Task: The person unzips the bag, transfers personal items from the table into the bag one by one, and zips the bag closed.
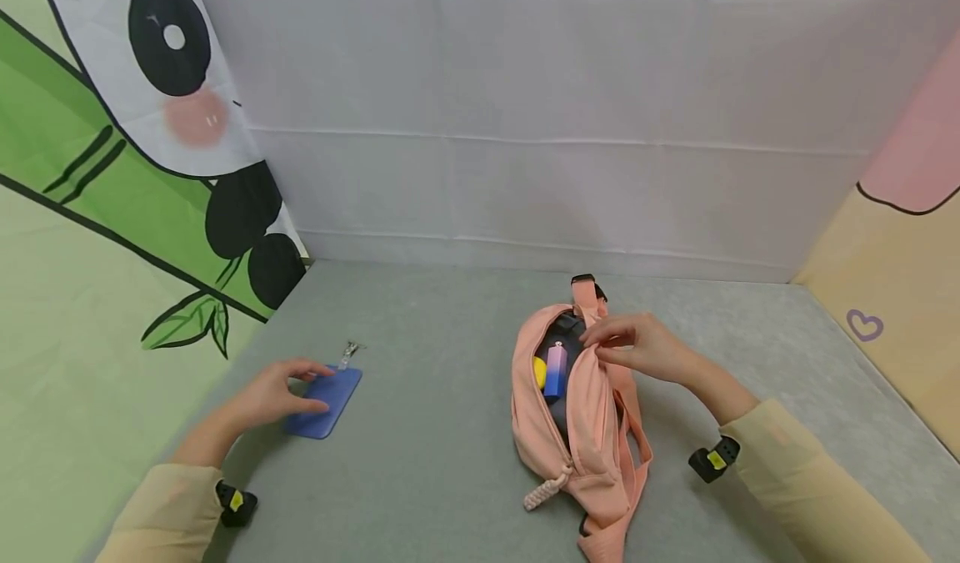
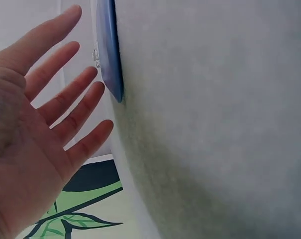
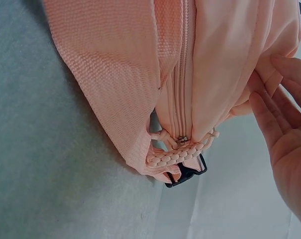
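A blue card holder (image 1: 341,392) with a clear tab and a metal clasp (image 1: 350,349) lies on the left of the grey table. Over it hovers my left hand (image 1: 273,392), fingers spread; the left wrist view shows the card holder (image 2: 109,45) just beyond the fingertips, not gripped. To the right lies a peach-pink sling bag (image 1: 536,429), unzipped. My right hand (image 1: 645,346) pinches the edge of its opening between thumb and fingers; this hold on the bag (image 3: 225,55) also shows in the right wrist view. Inside are a pink-to-blue tube-like item (image 1: 556,371) and a yellow object (image 1: 539,372).
A braided zipper pull (image 1: 547,491) hangs at the bag's near end, and a black buckle (image 3: 187,174) shows on its strap. Behind the grey table (image 1: 435,429) rises a white cloth wall (image 1: 525,129). Printed cloth (image 1: 75,296) borders the left side.
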`<move>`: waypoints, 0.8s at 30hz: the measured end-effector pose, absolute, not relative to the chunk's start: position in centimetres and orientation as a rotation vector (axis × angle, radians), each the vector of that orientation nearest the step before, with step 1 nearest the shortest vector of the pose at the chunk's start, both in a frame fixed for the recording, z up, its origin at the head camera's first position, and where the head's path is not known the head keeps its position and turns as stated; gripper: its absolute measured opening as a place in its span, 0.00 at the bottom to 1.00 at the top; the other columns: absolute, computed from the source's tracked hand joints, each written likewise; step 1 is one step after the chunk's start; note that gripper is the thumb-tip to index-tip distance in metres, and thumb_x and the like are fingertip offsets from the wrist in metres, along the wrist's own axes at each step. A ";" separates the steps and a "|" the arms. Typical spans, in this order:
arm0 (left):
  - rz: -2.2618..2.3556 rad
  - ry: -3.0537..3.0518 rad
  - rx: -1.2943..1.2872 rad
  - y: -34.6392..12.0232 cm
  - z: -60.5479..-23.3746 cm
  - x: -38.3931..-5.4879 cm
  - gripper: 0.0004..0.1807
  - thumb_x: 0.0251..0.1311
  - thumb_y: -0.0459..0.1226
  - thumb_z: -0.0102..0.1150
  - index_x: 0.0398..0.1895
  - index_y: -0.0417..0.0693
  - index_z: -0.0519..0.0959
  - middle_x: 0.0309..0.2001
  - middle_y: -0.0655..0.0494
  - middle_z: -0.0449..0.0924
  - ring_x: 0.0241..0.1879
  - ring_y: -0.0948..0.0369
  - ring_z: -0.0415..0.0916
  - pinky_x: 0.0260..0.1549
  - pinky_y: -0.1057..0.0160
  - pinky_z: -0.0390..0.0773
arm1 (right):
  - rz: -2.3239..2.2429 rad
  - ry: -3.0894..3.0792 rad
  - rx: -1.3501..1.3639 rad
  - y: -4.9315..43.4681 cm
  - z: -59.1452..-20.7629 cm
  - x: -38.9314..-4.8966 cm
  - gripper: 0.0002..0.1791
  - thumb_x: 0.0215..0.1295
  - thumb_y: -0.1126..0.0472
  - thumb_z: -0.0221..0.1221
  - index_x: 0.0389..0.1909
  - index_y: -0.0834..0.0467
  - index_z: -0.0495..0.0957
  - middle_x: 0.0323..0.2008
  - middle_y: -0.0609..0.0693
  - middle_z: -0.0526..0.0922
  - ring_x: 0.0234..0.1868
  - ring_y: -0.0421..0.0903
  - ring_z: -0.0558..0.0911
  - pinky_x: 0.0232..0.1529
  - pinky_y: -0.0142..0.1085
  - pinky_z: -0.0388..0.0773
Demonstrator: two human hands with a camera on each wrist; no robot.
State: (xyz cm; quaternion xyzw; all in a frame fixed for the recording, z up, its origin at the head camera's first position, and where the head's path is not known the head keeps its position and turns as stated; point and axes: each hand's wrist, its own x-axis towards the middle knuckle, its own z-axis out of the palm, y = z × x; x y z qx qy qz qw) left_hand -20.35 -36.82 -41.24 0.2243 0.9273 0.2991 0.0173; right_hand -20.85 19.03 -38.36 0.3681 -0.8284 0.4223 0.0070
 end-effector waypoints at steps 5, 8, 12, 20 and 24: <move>0.905 2.880 0.651 -36.8 -41.4 -20.4 0.29 0.45 0.41 0.78 0.51 0.38 0.80 0.52 0.38 0.77 0.48 0.42 0.76 0.44 0.44 0.75 | 1.327 -2.572 1.179 19.3 -38.4 -21.3 0.10 0.65 0.72 0.60 0.45 0.66 0.83 0.48 0.58 0.82 0.49 0.53 0.81 0.46 0.42 0.80; 0.855 2.881 0.598 -36.7 -41.4 -20.4 0.32 0.44 0.42 0.78 0.53 0.37 0.79 0.52 0.35 0.75 0.48 0.41 0.76 0.43 0.45 0.75 | 1.332 -2.566 1.197 19.4 -38.4 -21.5 0.09 0.65 0.72 0.60 0.45 0.66 0.83 0.47 0.59 0.82 0.49 0.53 0.81 0.46 0.42 0.80; 0.785 2.886 0.559 -36.4 -41.4 -20.4 0.35 0.44 0.44 0.78 0.54 0.37 0.77 0.51 0.34 0.75 0.48 0.41 0.75 0.42 0.47 0.76 | 1.328 -2.563 1.208 19.5 -38.3 -21.7 0.09 0.64 0.73 0.60 0.44 0.67 0.83 0.47 0.59 0.82 0.49 0.54 0.81 0.46 0.42 0.80; 0.719 2.879 0.567 -35.4 -41.4 -20.5 0.39 0.41 0.47 0.79 0.55 0.36 0.76 0.52 0.35 0.72 0.48 0.42 0.74 0.43 0.46 0.75 | 1.329 -2.577 1.203 19.8 -38.2 -22.1 0.09 0.64 0.73 0.60 0.45 0.67 0.83 0.48 0.58 0.82 0.49 0.53 0.81 0.46 0.43 0.80; 0.720 2.847 0.585 -34.9 -41.2 -20.5 0.38 0.42 0.47 0.78 0.56 0.38 0.75 0.53 0.35 0.70 0.50 0.39 0.72 0.45 0.43 0.74 | 1.336 -2.578 1.204 20.0 -38.2 -22.3 0.09 0.64 0.73 0.60 0.45 0.67 0.83 0.48 0.59 0.82 0.50 0.54 0.80 0.46 0.43 0.80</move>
